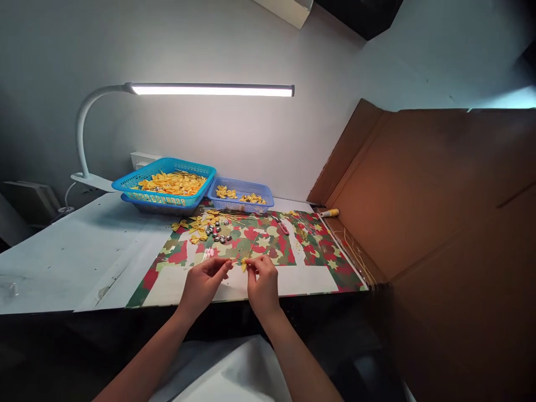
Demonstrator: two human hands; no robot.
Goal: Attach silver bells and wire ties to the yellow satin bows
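Near the front of the table, my right hand [263, 279] pinches a small yellow bow [244, 264] at its fingertips. A thin gold wire rises from the bow. My left hand [204, 282] is closed just left of it, with thumb and index fingertips together; a thin strand seems to run between the hands, but what the left fingers grip is too small to make out. Beyond my hands lie loose yellow bows [198, 228] and several silver bells [222, 238] on a red, green and cream patterned sheet [268, 249].
A turquoise basket [164, 167] full of yellow bows and a blue-violet basket [251, 185] stand at the back. Red-handled scissors [282, 225] lie mid-sheet. A lamp [209, 90] hangs above. A large cardboard box [435, 195] borders the right, near a glue tube [329, 213].
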